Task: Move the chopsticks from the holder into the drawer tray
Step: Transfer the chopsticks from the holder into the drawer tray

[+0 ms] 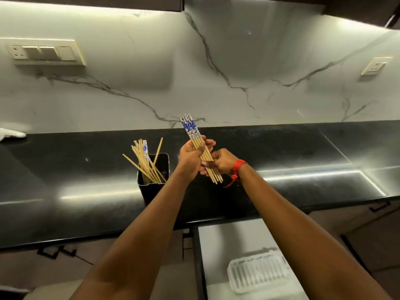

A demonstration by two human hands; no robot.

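- Head view, the only one: both hands are up over the worktop, just right of the holder [154,176]. The left hand [190,159] is wrapped around the upper half of a bundle of chopsticks [200,148], thumb pressed across the front. The right hand [223,162] is closed around the lower half, fingers curled behind the sticks. So both are shut on the same bundle, patterned blue-and-white ends pointing up and away, thin tips pointing down past the right wrist.
- The bundle sits in the air, well clear of the holder, not in the tray yet.
- The holder has a loose fan of more chopsticks [145,161] leaning every which way, so my guess is the job is partway at best.
- The drawer [227,239] is open below the worktop edge, nearer the person than the holder, with the clear ribbed tray [257,276] inside it.
- What I'd worry about: the tips look uneven at the bottom, so if one hand lets go while squaring them up, a stick or two could slide out and drop on the worktop or down beside the drawer.
- Also the tray looks shortish next to the sticks, so they may overhang or roll off if dropped in crooked.
- A left elbow swing could clip the fanned sticks and tip the holder.
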